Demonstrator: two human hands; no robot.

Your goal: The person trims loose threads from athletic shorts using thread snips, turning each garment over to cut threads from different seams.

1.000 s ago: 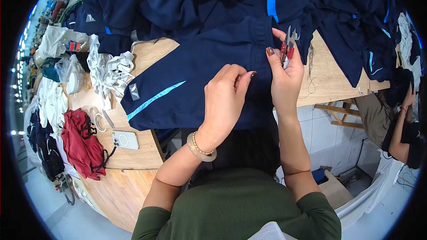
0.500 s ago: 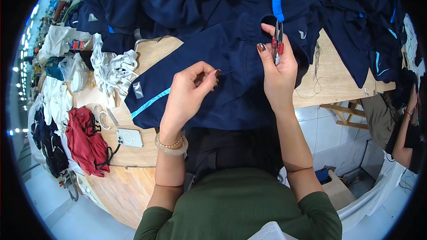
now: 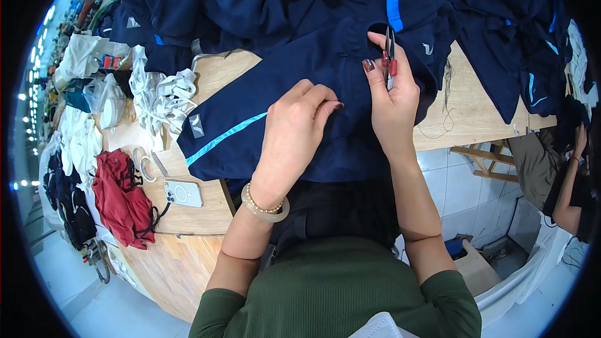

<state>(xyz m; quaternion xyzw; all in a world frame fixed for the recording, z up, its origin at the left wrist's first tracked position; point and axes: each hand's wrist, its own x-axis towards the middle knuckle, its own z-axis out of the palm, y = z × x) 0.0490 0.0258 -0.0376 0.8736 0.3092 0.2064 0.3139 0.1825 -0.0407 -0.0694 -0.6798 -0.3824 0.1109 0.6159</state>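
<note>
Hands (image 3: 291,122) (image 3: 394,100) at soft navy garment (image 3: 269,84), slim metal snips (image 3: 392,67) in the right.

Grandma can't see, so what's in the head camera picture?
A person's left hand pinches at a navy garment while their right hand holds red-handled snips. More navy clothes are piled beyond; a phone lies on the table.

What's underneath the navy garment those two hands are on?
Past the upper-left edge of the navy garment, wooden tabletop shows; below its near edge, the person's black clothing. The garment covers whatever lies beneath its middle, so that can't be seen.
</note>
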